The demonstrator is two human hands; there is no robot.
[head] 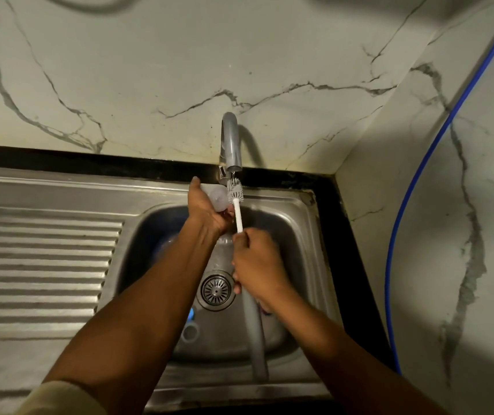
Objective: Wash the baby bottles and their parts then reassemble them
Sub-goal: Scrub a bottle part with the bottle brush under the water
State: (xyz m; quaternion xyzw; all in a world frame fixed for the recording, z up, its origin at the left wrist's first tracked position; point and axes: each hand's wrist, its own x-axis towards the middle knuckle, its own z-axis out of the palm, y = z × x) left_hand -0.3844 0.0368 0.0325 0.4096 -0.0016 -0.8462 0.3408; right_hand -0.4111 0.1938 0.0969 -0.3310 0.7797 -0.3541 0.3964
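My left hand [205, 209] holds a small clear bottle part [219, 199], a rounded translucent piece, just under the tap's spout. My right hand [259, 269] grips the grey handle of a bottle brush [238, 212]. Its white stem rises to a bristle head [235, 191] that sits beside the clear part, right below the spout, where a thin stream of water falls. Down in the sink basin lie a bluish bottle piece [165, 244] at the left and a ring-shaped part [189, 330] near the front, partly hidden by my left forearm.
The steel sink [308, 235] has a round drain strainer [216, 290] in its middle and a ribbed drainboard [39, 265] to the left. The grey tap [231, 142] curves out from the marble wall. A blue hose [413, 187] runs down the right wall.
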